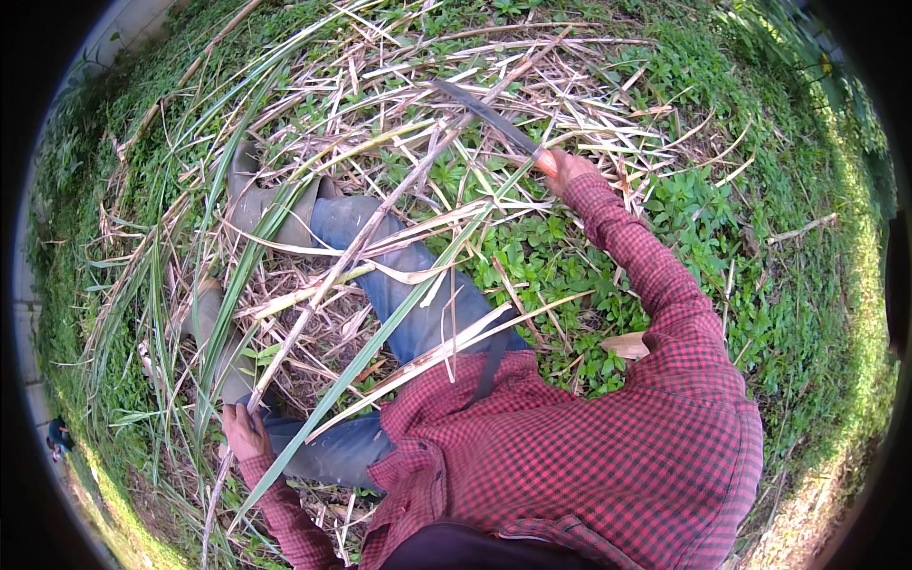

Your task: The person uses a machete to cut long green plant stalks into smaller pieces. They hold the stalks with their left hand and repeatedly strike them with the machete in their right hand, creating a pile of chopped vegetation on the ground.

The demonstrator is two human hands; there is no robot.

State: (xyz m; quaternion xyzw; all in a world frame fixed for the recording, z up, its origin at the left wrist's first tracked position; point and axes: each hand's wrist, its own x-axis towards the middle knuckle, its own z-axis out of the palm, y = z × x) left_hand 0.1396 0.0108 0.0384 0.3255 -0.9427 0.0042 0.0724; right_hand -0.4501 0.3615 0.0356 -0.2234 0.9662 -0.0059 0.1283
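Note:
My right hand [573, 173] is closed around the orange handle of a machete [489, 118], out at arm's length to the upper right. Its dark blade points up and left, over the dry litter and close to the upper part of a long cane stalk [353, 249]. Low on the left, my left hand [245, 432] grips that stalk near its lower end. The stalk slants across my legs toward the top right. Long green and straw-coloured leaves [399, 318] hang along it and lie over my jeans and shirt front.
Dry stalks and leaf litter [328, 104] cover the ground ahead. Low green weeds [698, 223] grow on the right. My boots [275, 209] stand among the leaves on the left. A pale paved edge [119, 28] runs along the far left, and another person [59, 437] is small at the left rim.

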